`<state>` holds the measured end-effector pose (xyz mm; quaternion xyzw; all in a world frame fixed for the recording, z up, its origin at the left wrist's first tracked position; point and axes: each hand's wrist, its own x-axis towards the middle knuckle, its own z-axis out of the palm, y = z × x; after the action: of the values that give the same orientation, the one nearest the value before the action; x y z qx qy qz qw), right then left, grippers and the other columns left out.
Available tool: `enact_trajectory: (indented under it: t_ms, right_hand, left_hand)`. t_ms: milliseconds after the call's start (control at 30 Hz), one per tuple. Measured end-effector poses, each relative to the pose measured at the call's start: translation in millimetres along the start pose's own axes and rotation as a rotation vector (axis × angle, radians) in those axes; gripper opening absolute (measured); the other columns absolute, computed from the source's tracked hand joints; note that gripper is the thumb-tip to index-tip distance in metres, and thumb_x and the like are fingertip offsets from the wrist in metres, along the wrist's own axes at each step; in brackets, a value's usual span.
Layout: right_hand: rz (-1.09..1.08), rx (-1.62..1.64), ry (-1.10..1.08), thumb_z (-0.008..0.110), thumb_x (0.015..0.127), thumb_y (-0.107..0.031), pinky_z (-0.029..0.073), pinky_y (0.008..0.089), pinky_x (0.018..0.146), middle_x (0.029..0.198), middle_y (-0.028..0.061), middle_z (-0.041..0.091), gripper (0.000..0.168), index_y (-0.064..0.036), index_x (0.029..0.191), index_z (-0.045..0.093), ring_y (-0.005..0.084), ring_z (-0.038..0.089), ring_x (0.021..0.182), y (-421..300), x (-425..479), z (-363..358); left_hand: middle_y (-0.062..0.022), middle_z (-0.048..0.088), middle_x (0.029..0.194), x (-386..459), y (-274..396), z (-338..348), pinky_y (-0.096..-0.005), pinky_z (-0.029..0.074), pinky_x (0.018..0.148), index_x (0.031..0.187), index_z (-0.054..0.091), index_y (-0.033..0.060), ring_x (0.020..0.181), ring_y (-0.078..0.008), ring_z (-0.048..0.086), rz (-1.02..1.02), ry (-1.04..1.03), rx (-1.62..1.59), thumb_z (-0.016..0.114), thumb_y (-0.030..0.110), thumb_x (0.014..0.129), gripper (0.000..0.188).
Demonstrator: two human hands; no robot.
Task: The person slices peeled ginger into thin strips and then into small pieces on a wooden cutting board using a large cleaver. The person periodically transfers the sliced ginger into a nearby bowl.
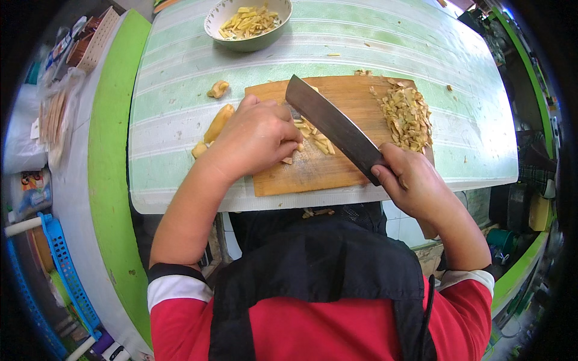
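Observation:
A wooden cutting board (325, 176) lies near the table's front edge. My right hand (408, 180) is shut on the handle of a broad-bladed kitchen knife (336, 128), its blade slanting up and left over the board. My left hand (266, 135) rests at the board's left side, fingers curled down by a small pale piece at the fingertips; whether it grips this is unclear. Cut ginger sticks (321, 141) lie between hand and blade. A heap of brownish peelings (406, 115) covers the board's right end. Peeled ginger (220, 122) lies left of the board, partly behind my left hand.
A bowl (253, 44) of cut ginger strips stands at the table's far side. A knob of ginger (218, 89) sits beyond my left hand. Small scraps dot the striped tablecloth (180, 58). At left are a green ledge (113, 135), a blue plastic basket (67, 270) and bagged goods.

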<state>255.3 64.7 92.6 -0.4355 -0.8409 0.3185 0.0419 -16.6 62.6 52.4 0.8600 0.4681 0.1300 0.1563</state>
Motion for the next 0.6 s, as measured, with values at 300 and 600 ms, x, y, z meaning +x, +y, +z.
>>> enact_trajectory:
  t_ms: [300, 600]
  right_hand:
    - [0.017, -0.012, -0.034, 0.057, 0.086, -0.016, 0.042, 0.0508, 0.065, 0.073, 0.0234, 0.056, 0.017, -0.001, 0.086, 0.047, 0.0442, 0.055, 0.075, 2, 3, 5]
    - [-0.002, -0.088, -0.050, 0.055, 0.086, -0.016, 0.044, 0.0518, 0.065, 0.072, 0.0229, 0.056, 0.016, -0.002, 0.086, 0.047, 0.0433, 0.057, 0.073, -9, 6, 17]
  left_hand:
    - [-0.0010, 0.059, 0.078, -6, 6, 8, -0.0358, 0.036, 0.080, 0.079, 0.068, 0.0136, 0.084, -0.0190, 0.056, -0.022, 0.101, 0.038, 0.068, 0.019, 0.073, 0.008]
    - [0.0008, 0.056, 0.074, -14, 5, 17, -0.0349, 0.035, 0.071, 0.073, 0.063, 0.0146, 0.075, -0.0194, 0.053, -0.005, 0.288, 0.038, 0.072, 0.016, 0.068, 0.010]
